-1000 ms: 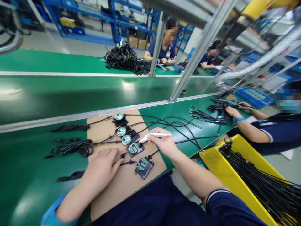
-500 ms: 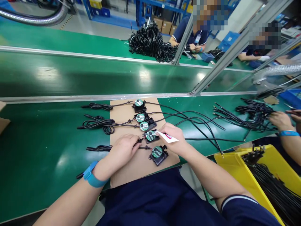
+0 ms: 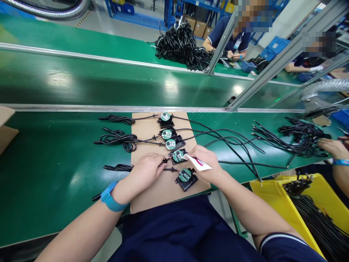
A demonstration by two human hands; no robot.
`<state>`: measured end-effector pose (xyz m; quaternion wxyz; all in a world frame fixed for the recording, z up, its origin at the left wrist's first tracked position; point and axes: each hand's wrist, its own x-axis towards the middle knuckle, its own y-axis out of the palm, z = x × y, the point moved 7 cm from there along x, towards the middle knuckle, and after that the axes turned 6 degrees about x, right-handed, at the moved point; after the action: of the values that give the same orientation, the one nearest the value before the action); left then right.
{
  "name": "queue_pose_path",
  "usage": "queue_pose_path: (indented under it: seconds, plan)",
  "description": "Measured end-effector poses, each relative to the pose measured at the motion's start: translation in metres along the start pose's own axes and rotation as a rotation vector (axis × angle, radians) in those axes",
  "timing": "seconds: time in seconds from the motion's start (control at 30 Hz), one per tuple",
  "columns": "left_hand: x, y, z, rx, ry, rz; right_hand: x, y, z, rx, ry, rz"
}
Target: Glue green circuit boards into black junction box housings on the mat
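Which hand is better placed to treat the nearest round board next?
Right hand, probably: it holds the white tube, tip close to the nearest board; left hand holds the cable.

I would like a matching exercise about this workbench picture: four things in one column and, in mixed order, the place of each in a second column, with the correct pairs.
Things
1. white tube
2. blue wristband
3. cardboard sheet
4. yellow bin

Places
A. under the round circuit boards
B. on the person's left wrist
C. in the right hand
D. at lower right, holding black cables

Pairs: 1-C, 2-B, 3-A, 4-D
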<state>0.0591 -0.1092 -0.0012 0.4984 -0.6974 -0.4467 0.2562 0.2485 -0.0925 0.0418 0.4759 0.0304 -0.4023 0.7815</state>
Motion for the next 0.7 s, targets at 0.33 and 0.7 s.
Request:
queue_pose_path:
  seconds: [0.33,0.7]
  plan:
    - [0.0,0.003,0.003,-0.007,-0.011,0.011,-0.003,-0.003,0.009,0.016,-0.003,-0.029]
    - [0.001,0.0,0.001,0.004,-0.031,0.041,0.024,0.014,0.007,0.024,-0.039,0.044]
